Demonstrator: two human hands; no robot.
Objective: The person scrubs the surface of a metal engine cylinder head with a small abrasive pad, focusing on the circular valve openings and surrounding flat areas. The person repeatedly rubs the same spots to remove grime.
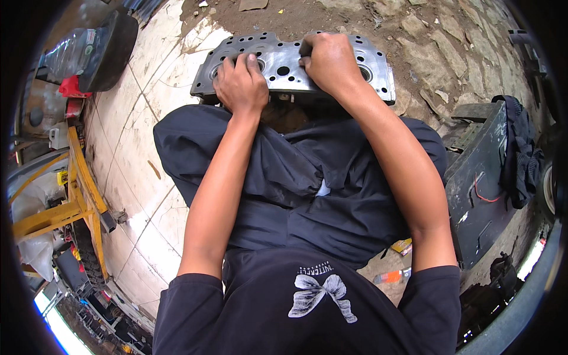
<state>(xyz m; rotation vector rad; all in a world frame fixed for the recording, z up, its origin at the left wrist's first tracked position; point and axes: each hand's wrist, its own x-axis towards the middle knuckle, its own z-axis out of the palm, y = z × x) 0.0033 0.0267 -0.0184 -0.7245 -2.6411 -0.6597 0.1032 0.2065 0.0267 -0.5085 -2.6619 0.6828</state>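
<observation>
A flat grey metal engine cylinder head (277, 52), with round bolt holes and larger ringed openings, lies across in front of my knees. On its left part rests my left hand (241, 86), palm down, fingers apart and touching the surface near a ringed opening. My right hand (331, 60) is closed on top of the right half, fingers curled under and knuckles up. Whatever the right fingers press or hold is hidden beneath them.
At left stand a yellow metal frame (56, 218), a red cloth (74, 87) and clear plastic containers (72, 53). A dark metal box (482, 186) with a black cloth (522, 154) is at right. Pale tiles (127, 139) meet stony ground (449, 47). An orange-labelled bottle (390, 276) lies beside me.
</observation>
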